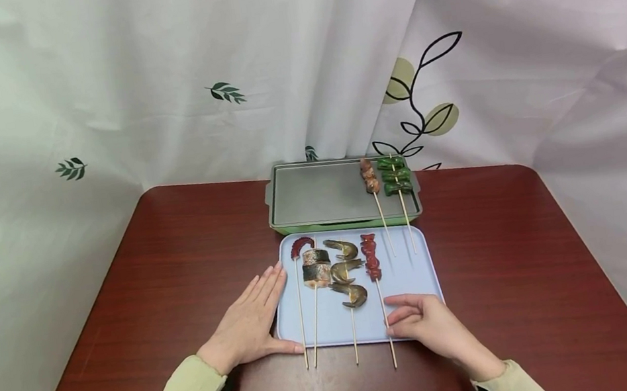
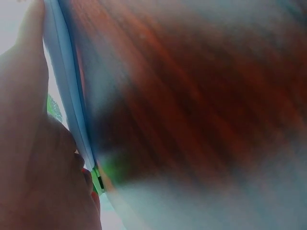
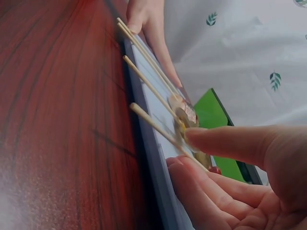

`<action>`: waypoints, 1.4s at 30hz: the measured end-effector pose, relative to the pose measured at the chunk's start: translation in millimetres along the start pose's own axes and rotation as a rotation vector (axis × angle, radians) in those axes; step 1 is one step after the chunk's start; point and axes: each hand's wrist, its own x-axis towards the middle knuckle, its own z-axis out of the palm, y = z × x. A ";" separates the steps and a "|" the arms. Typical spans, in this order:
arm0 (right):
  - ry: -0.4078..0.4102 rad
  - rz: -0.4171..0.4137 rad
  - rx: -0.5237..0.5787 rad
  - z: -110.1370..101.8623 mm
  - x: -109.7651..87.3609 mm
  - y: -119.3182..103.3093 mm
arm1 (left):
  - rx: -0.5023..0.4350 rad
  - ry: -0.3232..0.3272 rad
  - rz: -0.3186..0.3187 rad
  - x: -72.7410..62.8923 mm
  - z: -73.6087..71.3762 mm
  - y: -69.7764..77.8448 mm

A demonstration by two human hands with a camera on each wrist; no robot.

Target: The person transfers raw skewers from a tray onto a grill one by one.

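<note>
In the head view, the right hand (image 1: pixel 428 326) bends thumb and fingers, nearly together, about the bare stick of the red meat skewer (image 1: pixel 371 257), the rightmost of four on the blue tray (image 1: pixel 403 276). Working it well calls for a snug pinch on that bare wood, the stick held level and clear of the prawn skewer (image 1: pixel 345 271) just to its left. The meat lies beyond the fingertips; the stick's free end juts past the tray's near edge over the bench (image 1: pixel 511 274). The left hand (image 1: pixel 250 321) lies with straight fingers along the tray's left side, thumb at the near edge, gripping no skewer; light, steady pressure there should stop any sliding.

The left wrist view shows only part of that hand beside the tray's edge.

In the right wrist view, the stick passes between the right fingertips; how firm the pinch is, I cannot tell.
</note>
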 end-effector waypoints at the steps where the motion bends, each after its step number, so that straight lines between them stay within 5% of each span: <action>1: 0.004 -0.002 0.000 0.1 0.1 0.1 | 0.001 0.000 0.000 0.0 -0.1 -0.1; 17: 0.021 0.064 0.135 1.5 -2.0 -1.5 | -0.002 -0.016 -0.011 -0.3 0.7 -0.6; 29: -0.052 0.109 0.220 -4.8 -5.5 -0.1 | -0.010 -0.023 -0.014 0.2 1.3 0.3; 37: -0.054 0.103 0.210 -6.1 -6.5 3.4 | -0.010 0.027 0.005 -0.4 4.7 -1.6; 42: -0.077 0.052 0.215 -6.9 -8.1 3.7 | -0.006 0.003 -0.003 0.0 4.0 -1.5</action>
